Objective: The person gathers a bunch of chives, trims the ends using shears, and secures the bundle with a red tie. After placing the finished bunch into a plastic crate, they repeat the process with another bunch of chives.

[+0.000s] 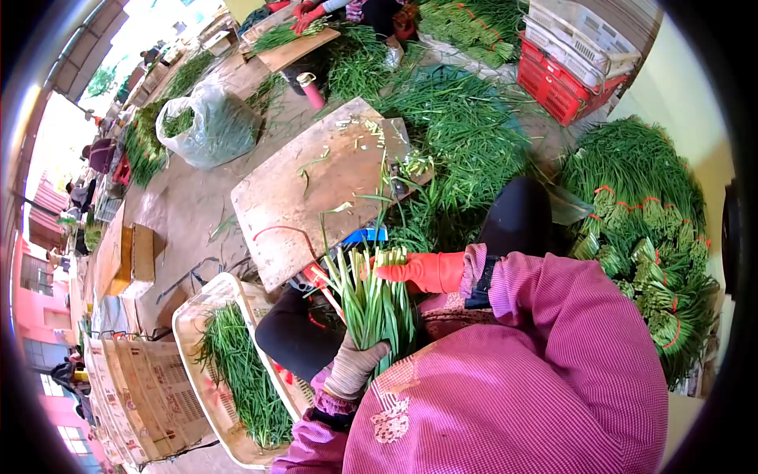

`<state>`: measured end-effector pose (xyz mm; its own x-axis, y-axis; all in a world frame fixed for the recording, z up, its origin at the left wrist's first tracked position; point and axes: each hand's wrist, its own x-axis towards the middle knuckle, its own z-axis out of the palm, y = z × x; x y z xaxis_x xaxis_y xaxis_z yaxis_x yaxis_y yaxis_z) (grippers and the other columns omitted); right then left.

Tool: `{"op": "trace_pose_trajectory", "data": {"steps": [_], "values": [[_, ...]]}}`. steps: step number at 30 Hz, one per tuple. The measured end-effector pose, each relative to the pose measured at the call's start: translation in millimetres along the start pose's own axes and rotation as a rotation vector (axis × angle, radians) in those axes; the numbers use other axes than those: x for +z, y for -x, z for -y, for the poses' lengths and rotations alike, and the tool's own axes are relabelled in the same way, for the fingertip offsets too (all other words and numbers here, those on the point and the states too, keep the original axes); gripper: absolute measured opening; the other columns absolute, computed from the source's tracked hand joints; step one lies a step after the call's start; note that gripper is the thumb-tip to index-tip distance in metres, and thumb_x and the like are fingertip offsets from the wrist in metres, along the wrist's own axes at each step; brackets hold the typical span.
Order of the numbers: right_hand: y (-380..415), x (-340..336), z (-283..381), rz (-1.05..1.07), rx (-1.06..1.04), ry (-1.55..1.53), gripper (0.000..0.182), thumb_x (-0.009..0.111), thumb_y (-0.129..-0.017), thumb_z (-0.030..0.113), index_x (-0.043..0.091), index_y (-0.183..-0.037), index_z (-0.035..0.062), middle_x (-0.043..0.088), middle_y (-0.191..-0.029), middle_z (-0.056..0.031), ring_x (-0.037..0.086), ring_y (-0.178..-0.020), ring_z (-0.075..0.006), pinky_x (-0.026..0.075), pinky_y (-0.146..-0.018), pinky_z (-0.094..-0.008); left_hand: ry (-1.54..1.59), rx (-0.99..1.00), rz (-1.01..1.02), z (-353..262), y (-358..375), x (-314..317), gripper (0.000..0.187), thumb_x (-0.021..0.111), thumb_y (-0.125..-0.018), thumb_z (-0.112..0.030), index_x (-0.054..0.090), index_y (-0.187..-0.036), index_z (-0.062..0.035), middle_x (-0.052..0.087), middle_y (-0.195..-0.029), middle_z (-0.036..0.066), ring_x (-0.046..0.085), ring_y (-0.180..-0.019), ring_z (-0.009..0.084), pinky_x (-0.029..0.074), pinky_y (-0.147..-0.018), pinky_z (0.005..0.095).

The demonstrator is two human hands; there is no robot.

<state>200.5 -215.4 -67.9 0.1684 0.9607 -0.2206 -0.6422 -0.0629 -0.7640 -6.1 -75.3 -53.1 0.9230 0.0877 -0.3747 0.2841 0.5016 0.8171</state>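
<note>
A: State of grip?
B: The left hand (359, 368) clasps the green bundle (377, 312) in front of the person (497, 379). The right hand (430, 273) touches it near the pale ends; most fingers are hidden, so their hold cannot be told.
A: Hazard?
B: Splayed stalks could slip loose, should the left hand slacken.
A: Alignment?
B: Long axis runs person to board (292, 213), pale ends boardward.
</note>
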Motion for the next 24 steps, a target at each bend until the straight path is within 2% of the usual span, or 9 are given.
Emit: {"op": "trace_pose_trajectory", "data": {"steps": [2, 3, 6, 9, 11, 16, 20, 22, 24], "values": [[8, 17, 17, 0.001, 0.017, -0.055, 0.054, 0.065, -0.087, 0.048, 0.055, -0.130, 0.0166, 0.064, -0.118, -0.0010, 0.061, -0.105, -0.0147, 0.050, -0.089, -0.0347, -0.095, 0.012, 0.108, -4, 1, -6, 0.065, 0.069, -0.087, -0.013, 0.037, -0.143, -0.0085, 0.052, -0.134, 0.002, 0.048, -0.122, 0.0161, 0.037, -0.104, 0.0325], [8, 20, 19, 0.000, 0.033, -0.114, 0.054, 0.066, -0.087, 0.045, 0.054, -0.131, 0.0165, 0.064, -0.119, -0.0017, 0.061, -0.106, -0.0150, 0.050, -0.090, -0.0350, -0.094, 0.016, 0.103, -8, 2, -6, 0.065, 0.069, -0.087, -0.013, 0.037, -0.143, -0.0085, 0.052, -0.134, 0.002, 0.048, -0.122, 0.0161, 0.037, -0.104, 0.0325], [-3, 8, 3, -0.043, -0.006, -0.048, 0.056, 0.067, -0.087, 0.043, 0.052, -0.134, 0.0166, 0.063, -0.121, -0.0015, 0.060, -0.107, -0.0157, 0.050, -0.090, -0.0357, -0.067, -0.010, 0.110, -15, 3, -16, 0.075, 0.057, -0.093, -0.047, 0.024, -0.150, -0.0101, 0.039, -0.145, 0.005, 0.040, -0.130, 0.0174, 0.030, -0.109, 0.0331], [-8, 4, -2, -0.033, -0.047, -0.001, 0.056, 0.067, -0.087, 0.043, 0.052, -0.134, 0.0156, 0.062, -0.122, -0.0010, 0.058, -0.109, -0.0144, 0.048, -0.091, -0.0348, 0.050, 0.113, 0.087, -43, -9, 12, 0.074, 0.044, -0.095, -0.056, 0.030, -0.147, -0.0052, 0.046, -0.140, 0.008, 0.046, -0.126, 0.0194, 0.037, -0.105, 0.0333], [-12, 0, -6, -0.043, -0.058, 0.062, 0.056, 0.067, -0.087, 0.042, 0.053, -0.134, 0.0134, 0.061, -0.122, 0.0002, 0.054, -0.110, -0.0119, 0.045, -0.094, -0.0321, 0.116, 0.203, -0.004, -46, -19, 10, 0.068, 0.049, -0.097, -0.042, 0.024, -0.148, -0.0048, 0.043, -0.142, 0.010, 0.046, -0.126, 0.0224, 0.037, -0.106, 0.0360], [-10, 21, 10, -0.124, -0.222, 0.258, 0.055, 0.068, -0.087, 0.043, 0.056, -0.128, 0.0089, 0.061, -0.117, -0.0009, 0.054, -0.108, -0.0137, 0.043, -0.095, -0.0326, 0.071, 0.166, -0.127, -27, -38, 5, 0.041, 0.044, -0.099, -0.004, 0.042, -0.140, -0.0029, 0.056, -0.127, 0.008, 0.055, -0.112, 0.0152, 0.045, -0.095, 0.0279], [-26, 22, -3, -0.183, -0.260, 0.150, 0.059, 0.069, -0.086, 0.041, 0.054, -0.128, 0.0038, 0.061, -0.118, -0.0036, 0.054, -0.110, -0.0130, 0.043, -0.096, -0.0297, -0.233, 0.199, -0.190, -1, -45, -2, 0.034, 0.049, -0.100, -0.014, 0.051, -0.132, -0.0018, 0.063, -0.115, 0.005, 0.060, -0.099, 0.0119, 0.049, -0.085, 0.0237], [-26, 30, 5, -0.126, -0.135, 0.030, 0.057, 0.067, -0.089, 0.033, 0.048, -0.133, 0.0016, 0.054, -0.133, -0.0150, 0.049, -0.126, -0.0224, 0.039, -0.106, -0.0333, -0.087, 0.139, -0.173, 3, -46, -3, 0.032, 0.051, -0.099, -0.014, 0.054, -0.129, -0.0018, 0.063, -0.113, 0.005, 0.060, -0.098, 0.0119, 0.050, -0.084, 0.0242], [-26, 36, 10, -0.122, -0.145, -0.071, 0.049, 0.068, -0.088, 0.028, 0.053, -0.126, 0.0006, 0.060, -0.121, -0.0127, 0.055, -0.116, -0.0216, 0.042, -0.101, -0.0326, -0.111, 0.135, -0.177, 0, -48, -4, 0.031, 0.052, -0.099, -0.014, 0.054, -0.128, -0.0017, 0.063, -0.112, 0.004, 0.060, -0.096, 0.0118, 0.051, -0.083, 0.0242]]}}
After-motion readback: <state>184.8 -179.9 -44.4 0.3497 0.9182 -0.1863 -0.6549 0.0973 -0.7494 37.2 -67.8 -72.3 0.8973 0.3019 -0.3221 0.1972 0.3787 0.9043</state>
